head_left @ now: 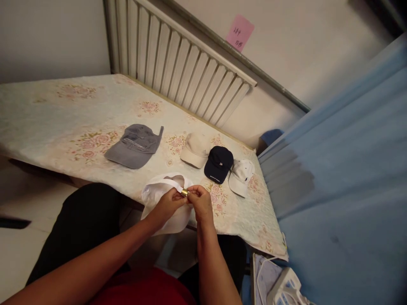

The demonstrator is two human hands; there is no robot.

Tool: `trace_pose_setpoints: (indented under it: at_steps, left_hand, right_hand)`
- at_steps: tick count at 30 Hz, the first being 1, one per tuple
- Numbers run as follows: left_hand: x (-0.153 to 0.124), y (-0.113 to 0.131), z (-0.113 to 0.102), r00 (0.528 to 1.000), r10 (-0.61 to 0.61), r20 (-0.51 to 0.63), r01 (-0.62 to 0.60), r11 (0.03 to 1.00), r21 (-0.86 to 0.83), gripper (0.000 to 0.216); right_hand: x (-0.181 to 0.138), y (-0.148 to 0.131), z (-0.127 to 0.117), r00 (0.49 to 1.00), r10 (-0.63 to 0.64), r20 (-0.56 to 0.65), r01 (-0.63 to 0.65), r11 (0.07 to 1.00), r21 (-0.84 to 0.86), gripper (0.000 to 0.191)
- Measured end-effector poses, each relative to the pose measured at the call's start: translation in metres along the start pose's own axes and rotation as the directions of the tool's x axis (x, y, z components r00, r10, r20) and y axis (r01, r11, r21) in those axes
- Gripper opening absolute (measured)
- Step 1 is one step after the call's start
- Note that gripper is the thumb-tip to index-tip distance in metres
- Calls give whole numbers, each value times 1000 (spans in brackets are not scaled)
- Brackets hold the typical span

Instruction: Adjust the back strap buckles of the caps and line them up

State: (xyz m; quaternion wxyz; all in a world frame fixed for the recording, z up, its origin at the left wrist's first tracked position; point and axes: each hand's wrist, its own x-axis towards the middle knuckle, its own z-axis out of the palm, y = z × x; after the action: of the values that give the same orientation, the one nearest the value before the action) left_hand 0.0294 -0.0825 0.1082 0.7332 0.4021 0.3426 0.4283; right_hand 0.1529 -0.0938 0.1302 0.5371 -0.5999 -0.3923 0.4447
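Observation:
A white cap is held at the table's near edge, its opening facing up. At the back strap of this cap sits a gold-coloured metal buckle. My left hand is closed on the strap just left of the buckle. From the other side, my right hand pinches the strap end by the buckle; its fingertips partly cover it. Beyond my hands lie a beige cap, a navy cap and another white cap. A grey cap rests farther left with its strap sticking out.
The table has a flowered cover. Behind it stands a white radiator under a pink note on the wall. A blue curtain hangs at the right. A white device with a cord sits at the lower right.

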Motion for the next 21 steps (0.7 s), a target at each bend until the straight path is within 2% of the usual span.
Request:
trace_pose_setpoints:
  at_steps: [8,14,21]
  left_hand:
    - [11,1,4,999,-28,-36,29,999,38,44]
    - [9,11,7,990,140,1,-138,970,201,24]
    - [15,10,2,979,197,59,-205,911,357,18]
  right_hand:
    - [-4,-6,-3,999,-16,-48,9,991,-132,15]
    - [-5,-10,-7,999,-37,-2,36,977,-210,5]
    - [-5,-16,-13,999,-35,18,38,973,-230,12]
